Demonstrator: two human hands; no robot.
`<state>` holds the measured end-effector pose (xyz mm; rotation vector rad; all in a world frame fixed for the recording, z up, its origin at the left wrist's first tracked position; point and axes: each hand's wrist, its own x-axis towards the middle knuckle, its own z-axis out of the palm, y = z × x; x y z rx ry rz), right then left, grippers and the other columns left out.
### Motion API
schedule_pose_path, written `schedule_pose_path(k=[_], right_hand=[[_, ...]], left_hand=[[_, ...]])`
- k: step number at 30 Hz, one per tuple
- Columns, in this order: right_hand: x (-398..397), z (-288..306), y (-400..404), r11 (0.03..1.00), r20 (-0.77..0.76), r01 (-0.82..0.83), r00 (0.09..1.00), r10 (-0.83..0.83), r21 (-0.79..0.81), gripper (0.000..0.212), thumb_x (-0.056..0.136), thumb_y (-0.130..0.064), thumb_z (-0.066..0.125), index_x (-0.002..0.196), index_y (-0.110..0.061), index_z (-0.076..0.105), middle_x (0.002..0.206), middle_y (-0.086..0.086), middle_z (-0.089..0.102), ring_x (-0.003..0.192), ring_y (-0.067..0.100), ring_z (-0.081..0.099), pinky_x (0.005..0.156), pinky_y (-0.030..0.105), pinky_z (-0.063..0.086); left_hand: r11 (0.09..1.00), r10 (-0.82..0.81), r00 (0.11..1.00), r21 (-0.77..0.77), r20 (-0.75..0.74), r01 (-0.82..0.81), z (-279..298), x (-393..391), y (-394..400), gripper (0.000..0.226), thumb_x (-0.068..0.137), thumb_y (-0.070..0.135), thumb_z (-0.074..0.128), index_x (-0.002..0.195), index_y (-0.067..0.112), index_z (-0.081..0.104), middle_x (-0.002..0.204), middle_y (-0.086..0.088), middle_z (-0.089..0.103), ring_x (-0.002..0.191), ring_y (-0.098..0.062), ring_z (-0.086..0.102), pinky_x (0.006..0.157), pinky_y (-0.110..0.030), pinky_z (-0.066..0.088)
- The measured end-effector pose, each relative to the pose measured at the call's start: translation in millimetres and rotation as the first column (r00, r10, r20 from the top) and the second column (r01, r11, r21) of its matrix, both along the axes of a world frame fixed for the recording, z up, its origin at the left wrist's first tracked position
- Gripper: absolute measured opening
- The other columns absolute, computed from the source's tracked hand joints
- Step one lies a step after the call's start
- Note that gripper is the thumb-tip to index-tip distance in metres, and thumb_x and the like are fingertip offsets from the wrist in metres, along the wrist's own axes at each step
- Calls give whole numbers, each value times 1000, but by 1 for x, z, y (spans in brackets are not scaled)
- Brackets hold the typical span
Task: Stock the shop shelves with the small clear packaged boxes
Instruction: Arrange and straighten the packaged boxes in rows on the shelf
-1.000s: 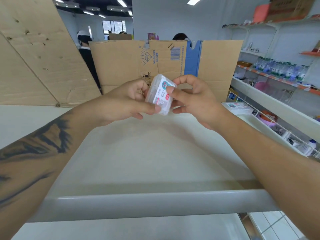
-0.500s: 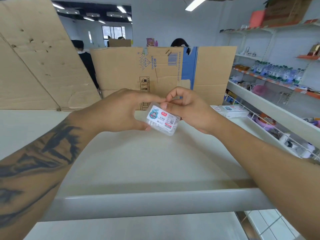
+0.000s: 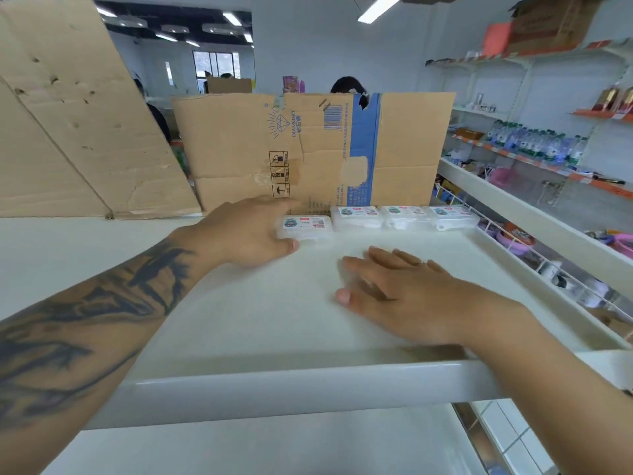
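While the left hand rests fingers-spread against the box at the shelf's back edge, the empty, open right hand lies nearer front.

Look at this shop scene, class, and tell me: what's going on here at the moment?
A person is stocking a white shelf with small clear boxes. Four boxes lie flat in a row at the back, in front of a flattened cardboard sheet. The left hand rests against the leftmost box, setting it down beside the other three. The right hand is empty, fingers spread just above the bare shelf. Shelves on the right hold water bottles.
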<state>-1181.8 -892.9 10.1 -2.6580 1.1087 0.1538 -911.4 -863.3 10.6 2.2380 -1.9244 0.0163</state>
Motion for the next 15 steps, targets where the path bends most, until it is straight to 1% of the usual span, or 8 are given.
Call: schedule_pose_path(k=[2, 4, 5, 7, 10, 12, 15], right_hand=[[-3, -8, 6, 1000, 2, 2, 1000, -2, -13, 65, 91, -81, 16, 151, -56, 10, 171, -9, 1, 158, 20, -5, 125, 53, 1], [-2, -10, 4, 999, 10, 9, 1000, -9, -31, 66, 91, -81, 15, 152, -57, 6, 171, -8, -2, 158, 21, -6, 124, 55, -1], [-1, -11, 3, 999, 15, 10, 1000, -9, -35, 65, 92, -80, 15, 152, -56, 7, 171, -8, -1, 158, 21, -6, 124, 55, -1], [-1, -13, 2, 999, 17, 5, 1000, -4, -45, 64, 93, -80, 16, 152, -55, 9, 171, -7, 0, 158, 22, -6, 124, 56, -1], [-1, -15, 1, 998, 21, -4, 1000, 5, -63, 66, 92, -80, 15, 152, -54, 9, 171, -6, 1, 158, 23, -5, 123, 58, 0], [-1, -15, 1, 998, 29, 3, 1000, -1, -58, 65, 93, -79, 15, 152, -53, 11, 171, -6, 1, 158, 23, -5, 123, 58, -1], [-1, -15, 1, 998, 25, -1, 1000, 2, -55, 63, 94, -78, 16, 152, -53, 15, 171, -5, 2, 157, 23, -5, 122, 58, 0]], left_hand=[[998, -55, 998, -33, 26, 56, 5, -9, 6, 69, 90, 66, 55, 153, 46, 36, 155, 10, 44, 143, -19, 41, 114, -43, 38], [996, -89, 993, 16, 80, 88, 7, -19, 11, 68, 89, 70, 49, 151, 45, 40, 153, 12, 47, 143, -18, 42, 114, -41, 38], [994, -96, 989, 60, 110, 89, 6, -22, 11, 69, 92, 70, 49, 154, 43, 37, 158, 14, 42, 146, -17, 38, 117, -40, 36], [987, -99, 984, 138, 146, 79, 4, -29, 11, 76, 95, 69, 45, 161, 38, 25, 167, 15, 26, 153, -13, 26, 122, -37, 29], [975, -95, 989, 212, 116, 69, 3, -35, 6, 85, 95, 74, 35, 165, 33, 7, 171, 14, 6, 157, -9, 10, 127, -35, 17], [972, -66, 989, 234, 134, 33, 2, -38, 0, 90, 95, 77, 31, 165, 30, 1, 172, 11, -1, 158, -10, 4, 127, -36, 14], [975, -14, 987, 221, 158, -21, -1, -41, -8, 94, 91, 82, 26, 164, 30, -2, 172, 8, -2, 159, -13, 2, 127, -40, 13]])
